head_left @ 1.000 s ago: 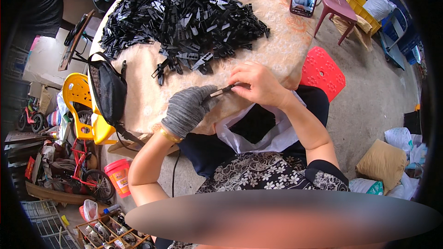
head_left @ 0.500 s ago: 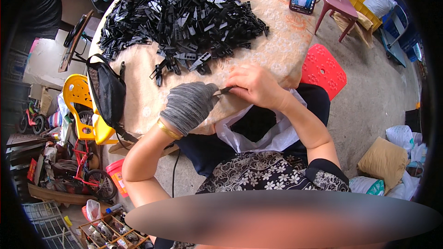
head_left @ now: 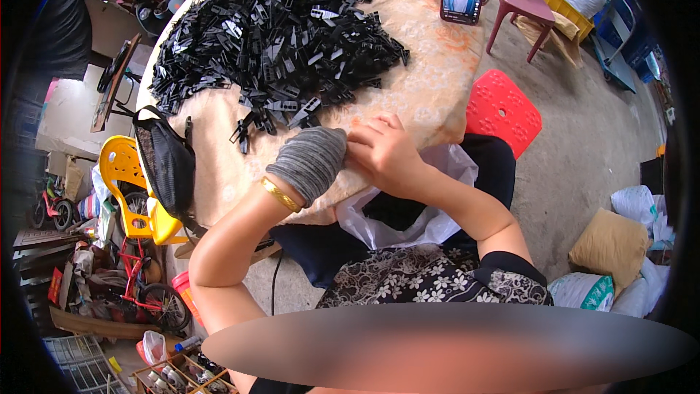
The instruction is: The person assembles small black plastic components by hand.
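Head view: black plastic clip parts (head_left: 270, 36) heaped on the cloth-covered worktop (head_left: 430, 66), a few loose ones along the pile's near fringe, just beyond the hands. Gloved left hand (head_left: 310, 164) and bare right hand (head_left: 384, 157) come together at the worktop's near side, between the pile and the white bag (head_left: 357, 228). Left grip: fingers curled and turned away, contents hidden. Right grip: fingers bent, mostly closed, right at the left's fingertips; can't tell if a part is pinched there. Handling, my read: each part light, stiff, smooth, slightly slippery bare-handed; thin ends might snap if bent. Best hold is thumb and fingertip on the broad flat body. Heap overlaps heavily; loose fringe looks easiest to pick singles from.
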`<state>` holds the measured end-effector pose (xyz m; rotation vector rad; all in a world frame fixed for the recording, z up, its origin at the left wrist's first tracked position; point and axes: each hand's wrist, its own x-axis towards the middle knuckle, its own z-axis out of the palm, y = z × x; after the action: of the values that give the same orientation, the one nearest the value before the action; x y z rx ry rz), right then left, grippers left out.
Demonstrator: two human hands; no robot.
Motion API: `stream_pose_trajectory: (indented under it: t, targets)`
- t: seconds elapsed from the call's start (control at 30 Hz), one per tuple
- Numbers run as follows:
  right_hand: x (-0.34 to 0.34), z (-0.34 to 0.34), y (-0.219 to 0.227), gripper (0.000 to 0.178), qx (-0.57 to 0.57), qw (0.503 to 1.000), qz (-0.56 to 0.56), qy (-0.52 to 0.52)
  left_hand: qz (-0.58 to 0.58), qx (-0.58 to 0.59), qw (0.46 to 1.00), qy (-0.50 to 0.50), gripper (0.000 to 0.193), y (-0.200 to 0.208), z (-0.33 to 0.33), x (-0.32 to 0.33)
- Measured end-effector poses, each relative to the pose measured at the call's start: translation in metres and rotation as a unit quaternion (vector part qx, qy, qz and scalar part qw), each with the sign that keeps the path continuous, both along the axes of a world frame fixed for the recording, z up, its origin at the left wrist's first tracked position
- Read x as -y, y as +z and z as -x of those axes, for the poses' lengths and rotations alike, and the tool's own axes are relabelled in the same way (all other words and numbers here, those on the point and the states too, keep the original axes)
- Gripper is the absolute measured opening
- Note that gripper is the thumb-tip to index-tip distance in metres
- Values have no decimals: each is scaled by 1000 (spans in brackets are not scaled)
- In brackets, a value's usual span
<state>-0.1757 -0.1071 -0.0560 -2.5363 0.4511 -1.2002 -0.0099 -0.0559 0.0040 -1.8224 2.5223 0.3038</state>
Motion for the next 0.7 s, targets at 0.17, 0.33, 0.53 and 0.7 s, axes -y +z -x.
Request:
stream_pose_trajectory:
  t: [0.17,0.33,0.53,0.7]
  targets:
    - [14,13,-1,14,-73,997,23,-8,17,43,998,-32,29,3,4,2]
    - [10,10,-5,10,-33,999,26,-2,4,56,998,-13,31,3,5,10]
    - [11,-2,1,6,-7,999,-13,41,-7,-53,998,42,34,-5,-7,2]
    - [23,8,0,14,-41,963,-174,203,-13,-238,963,124,78,-6,13,-32]
